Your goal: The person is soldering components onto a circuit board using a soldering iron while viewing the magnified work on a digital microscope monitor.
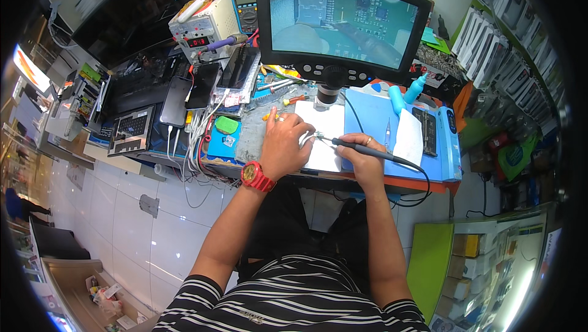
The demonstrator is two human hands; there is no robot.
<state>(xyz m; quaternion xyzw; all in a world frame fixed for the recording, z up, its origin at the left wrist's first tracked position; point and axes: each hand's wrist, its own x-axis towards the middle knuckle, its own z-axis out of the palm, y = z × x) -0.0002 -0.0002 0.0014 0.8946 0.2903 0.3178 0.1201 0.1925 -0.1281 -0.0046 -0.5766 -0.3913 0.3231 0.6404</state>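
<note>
A: Hands low on tabletop: left hand curled, pinning small board on white pad; right hand closed around soldering iron, tip at board.

B: Risk: cable tugs, tip skids; left fingertips close, burn likely.

1. Location type: a small electronics repair shop with a retail counter.
2. Landmark: the digital microscope monitor, which shows a magnified circuit board.
3. Left of the monitor: a bench power supply and a multimeter.
4. Below and left of the monitor: several phones laid flat among cables.
5. Directly below the monitor: a blue work mat.
6. Right of the monitor: wall racks of packaged accessories.
</note>
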